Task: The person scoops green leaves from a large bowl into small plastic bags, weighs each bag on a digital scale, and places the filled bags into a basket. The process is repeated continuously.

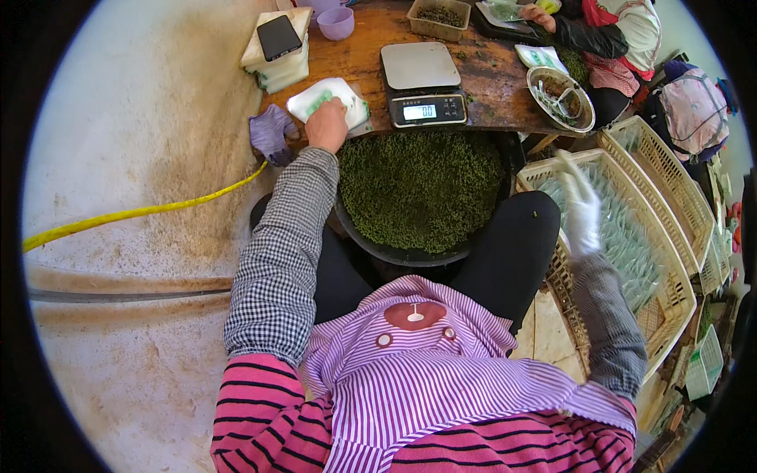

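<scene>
My bare left hand rests with bent fingers on a stack of clear plastic bags with green print at the table's near edge; whether it pinches one is hidden. To its right a digital kitchen scale has a bare metal plate and a lit display. Below the table edge, between my knees, a wide black tub is full of small green buds or berries. My right hand, in a white glove and blurred, hangs over a plastic crate of filled plastic bags. Nothing shows in its fingers.
On the wooden table are a phone on stacked bags, a purple bowl, a plastic tub and a metal bowl. Another person's hand holds a bag at the far right. A yellow hose runs left.
</scene>
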### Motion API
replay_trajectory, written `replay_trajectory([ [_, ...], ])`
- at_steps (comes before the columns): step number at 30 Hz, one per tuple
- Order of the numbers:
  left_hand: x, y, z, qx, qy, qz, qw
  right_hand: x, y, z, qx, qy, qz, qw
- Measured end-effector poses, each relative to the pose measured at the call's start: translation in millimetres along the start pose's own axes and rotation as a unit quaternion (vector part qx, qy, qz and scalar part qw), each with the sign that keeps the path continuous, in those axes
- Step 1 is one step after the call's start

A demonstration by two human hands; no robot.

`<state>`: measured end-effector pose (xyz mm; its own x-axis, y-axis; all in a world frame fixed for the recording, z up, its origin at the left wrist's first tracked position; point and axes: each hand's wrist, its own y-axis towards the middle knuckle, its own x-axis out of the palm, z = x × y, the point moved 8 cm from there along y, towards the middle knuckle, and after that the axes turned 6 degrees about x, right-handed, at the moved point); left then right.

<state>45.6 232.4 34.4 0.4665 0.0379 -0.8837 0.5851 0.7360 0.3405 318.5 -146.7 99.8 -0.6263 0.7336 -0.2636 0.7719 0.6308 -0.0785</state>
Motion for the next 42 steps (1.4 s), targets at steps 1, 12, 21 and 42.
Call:
replay_trajectory([
  [1,-7,5,4,-0.030,-0.049,-0.012,0.998,41,-5,-13,-0.025,0.025,-0.047,0.998],
  [12,11,-182,85,-0.039,-0.304,0.049,0.951,230,-23,81,0.149,-0.017,-0.215,0.965],
  [21,13,-178,89,0.193,-0.159,-0.201,0.947,289,-47,109,0.148,-0.206,-0.638,0.727],
  [42,-24,-134,0,-0.046,-0.171,-0.023,0.984,303,-71,188,0.122,-0.497,-0.372,0.775],
])
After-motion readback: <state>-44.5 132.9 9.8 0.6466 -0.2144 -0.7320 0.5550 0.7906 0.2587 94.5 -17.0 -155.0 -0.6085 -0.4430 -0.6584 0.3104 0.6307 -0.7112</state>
